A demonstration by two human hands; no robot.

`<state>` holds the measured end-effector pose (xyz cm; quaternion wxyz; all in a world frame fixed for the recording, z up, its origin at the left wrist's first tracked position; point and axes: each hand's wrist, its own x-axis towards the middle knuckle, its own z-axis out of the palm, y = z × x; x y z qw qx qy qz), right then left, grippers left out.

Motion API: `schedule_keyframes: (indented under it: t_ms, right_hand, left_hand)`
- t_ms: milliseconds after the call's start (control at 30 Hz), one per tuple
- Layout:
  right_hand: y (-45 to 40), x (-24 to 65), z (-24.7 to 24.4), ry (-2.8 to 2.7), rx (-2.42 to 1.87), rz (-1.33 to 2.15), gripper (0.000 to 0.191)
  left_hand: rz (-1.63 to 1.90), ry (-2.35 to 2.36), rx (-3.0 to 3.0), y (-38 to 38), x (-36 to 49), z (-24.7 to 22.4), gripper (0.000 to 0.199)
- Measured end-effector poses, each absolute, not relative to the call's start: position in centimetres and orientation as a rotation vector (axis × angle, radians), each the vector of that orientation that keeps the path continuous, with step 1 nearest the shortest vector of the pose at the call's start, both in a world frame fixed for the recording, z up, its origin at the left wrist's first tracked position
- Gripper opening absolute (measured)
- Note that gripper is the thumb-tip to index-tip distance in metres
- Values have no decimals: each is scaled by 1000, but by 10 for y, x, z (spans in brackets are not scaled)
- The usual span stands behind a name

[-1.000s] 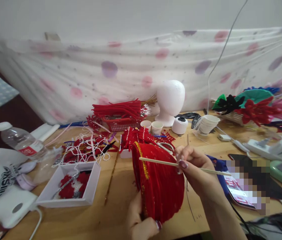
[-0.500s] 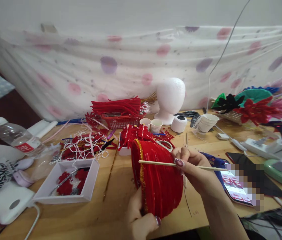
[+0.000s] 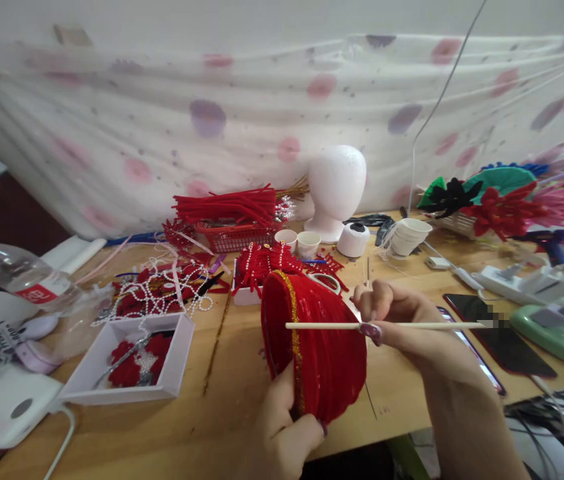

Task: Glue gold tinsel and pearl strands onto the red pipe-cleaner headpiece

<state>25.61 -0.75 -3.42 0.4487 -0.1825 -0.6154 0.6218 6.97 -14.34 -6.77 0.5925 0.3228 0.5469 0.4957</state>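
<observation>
A red velvety cap-like piece (image 3: 329,353) with a gold glitter band round its rim is held above the wooden table, its opening facing left. My left hand (image 3: 287,427) grips the lower rim, with the thumb on the outside. In my right hand (image 3: 387,317) a thin pale stick (image 3: 322,326) is pinched between thumb and fingers. The stick lies level across the front of the cap, its left end near the gold band. Scissors (image 3: 326,283) lie partly hidden behind the cap.
Behind stand a white foam head (image 3: 337,190), a red basket (image 3: 237,237) of red stems, paper cups (image 3: 309,244) and a thread spool (image 3: 353,240). A white box (image 3: 172,387) sits left; phones (image 3: 499,337) and a power strip (image 3: 532,287) lie right.
The view has shifted slightly. My right hand has moved right with the stick, which now lies more level. The cap has turned a little, and my left hand still holds its rim.
</observation>
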Motion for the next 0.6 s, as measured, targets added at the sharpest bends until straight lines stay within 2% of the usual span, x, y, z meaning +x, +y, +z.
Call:
schedule_keyframes:
  t_ms: [133,267,433,600]
  right_hand:
    - [-14,261,-29,-1609,-362,1507,17]
    - [-16,264,-31,-1572,-405,1504,21]
    - [-22,270,-21,-1583,-501,1484,23]
    - [-26,266,-11,-1504,-509,1322,24]
  left_hand:
    - [1122,1266,820,-140,71,-59,61]
    - [1127,1223,868,-138,72,-52,54]
    - [1147,1244,832,-140,74,-54,62]
    - [1179,1219,866,-140,79,-57,58]
